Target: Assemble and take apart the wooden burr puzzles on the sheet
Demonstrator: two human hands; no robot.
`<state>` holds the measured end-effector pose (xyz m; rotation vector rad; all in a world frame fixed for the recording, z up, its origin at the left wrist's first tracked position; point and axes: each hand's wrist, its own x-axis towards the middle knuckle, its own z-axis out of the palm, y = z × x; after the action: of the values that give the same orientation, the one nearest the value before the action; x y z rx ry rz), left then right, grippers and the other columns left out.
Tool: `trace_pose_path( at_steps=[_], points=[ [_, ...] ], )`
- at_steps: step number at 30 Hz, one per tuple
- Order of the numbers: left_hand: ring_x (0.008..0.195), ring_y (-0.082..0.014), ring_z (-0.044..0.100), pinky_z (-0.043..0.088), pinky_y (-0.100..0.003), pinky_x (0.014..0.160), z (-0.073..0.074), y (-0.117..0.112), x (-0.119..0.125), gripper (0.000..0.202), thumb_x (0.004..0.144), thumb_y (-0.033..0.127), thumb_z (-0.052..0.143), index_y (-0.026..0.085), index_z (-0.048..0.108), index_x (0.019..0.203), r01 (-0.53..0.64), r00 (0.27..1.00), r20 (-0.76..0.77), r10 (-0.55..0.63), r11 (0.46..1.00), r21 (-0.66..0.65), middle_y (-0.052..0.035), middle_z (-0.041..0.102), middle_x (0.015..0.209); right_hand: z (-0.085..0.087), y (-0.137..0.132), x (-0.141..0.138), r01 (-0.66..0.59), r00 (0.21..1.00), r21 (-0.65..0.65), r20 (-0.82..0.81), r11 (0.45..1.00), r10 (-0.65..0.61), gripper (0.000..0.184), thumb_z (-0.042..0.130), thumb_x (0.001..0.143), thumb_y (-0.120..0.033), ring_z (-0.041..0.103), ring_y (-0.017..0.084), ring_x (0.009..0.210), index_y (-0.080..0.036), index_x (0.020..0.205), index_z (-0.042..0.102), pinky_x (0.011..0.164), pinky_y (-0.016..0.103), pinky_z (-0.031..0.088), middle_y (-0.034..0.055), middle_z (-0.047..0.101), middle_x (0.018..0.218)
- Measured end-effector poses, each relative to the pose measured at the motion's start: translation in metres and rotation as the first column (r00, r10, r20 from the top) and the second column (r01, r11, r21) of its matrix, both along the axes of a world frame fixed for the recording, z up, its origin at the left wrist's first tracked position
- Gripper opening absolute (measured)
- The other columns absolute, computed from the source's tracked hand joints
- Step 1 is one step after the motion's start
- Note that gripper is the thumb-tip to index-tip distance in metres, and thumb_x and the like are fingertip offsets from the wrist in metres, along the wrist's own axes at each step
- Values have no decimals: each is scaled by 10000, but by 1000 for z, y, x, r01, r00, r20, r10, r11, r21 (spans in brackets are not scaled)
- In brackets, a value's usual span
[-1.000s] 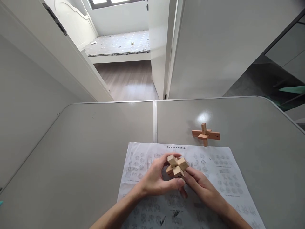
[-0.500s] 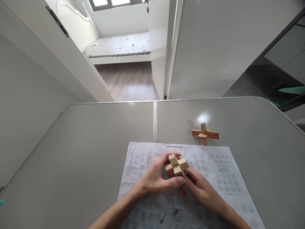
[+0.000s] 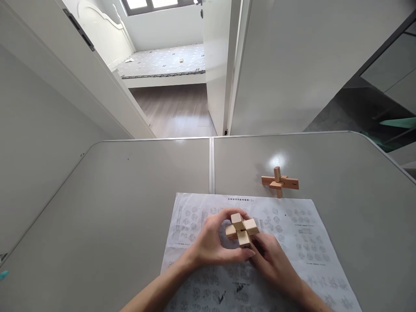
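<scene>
Light wooden blocks, joined as an interlocking burr puzzle (image 3: 243,237), are held over the paper near the front of the table. My left hand (image 3: 216,242) curves around the puzzle from the left, its thumb at the near side and its fingers at the far side. From the right and below, my right hand (image 3: 271,253) grips the puzzle; its fingertips are partly hidden behind the blocks. Under both hands lies a printed instruction sheet (image 3: 312,242) with rows of small puzzle diagrams and a few dark smudges.
Beyond the sheet, a reddish-brown wooden cross-shaped puzzle (image 3: 279,183) stands on the grey table (image 3: 113,225). A metal seam (image 3: 212,167) divides the tabletop. Past the far edge are an open door (image 3: 218,56) and a bed (image 3: 162,63).
The puzzle has tilted slightly and shifted a little towards me, with my hands turning along with it. The brown puzzle and the sheet stay put.
</scene>
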<state>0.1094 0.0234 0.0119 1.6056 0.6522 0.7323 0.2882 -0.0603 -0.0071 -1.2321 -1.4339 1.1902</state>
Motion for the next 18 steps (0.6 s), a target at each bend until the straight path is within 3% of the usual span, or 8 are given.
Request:
trace_pose_path(
  at_steps=[11,18],
  points=[
    [1021,-252,769,571,-339,948,3,-1,1,614,713,333,954,225,672,1248,-25,1000,1,25,999,34,-65,794,1139,-1,-1,-2,57,996,84,57,995,-62,322,471,1116,-388,647,175,659,-212,911,646,623,245,526,17,709,783],
    [899,-232,743,564,-343,885,-2,0,1,580,765,432,897,204,660,1242,-8,998,-68,6,1000,-28,-58,794,1029,-4,-2,0,14,1000,10,24,1000,-14,400,482,1115,-466,521,146,569,-222,804,549,551,249,444,-14,596,672]
  ],
)
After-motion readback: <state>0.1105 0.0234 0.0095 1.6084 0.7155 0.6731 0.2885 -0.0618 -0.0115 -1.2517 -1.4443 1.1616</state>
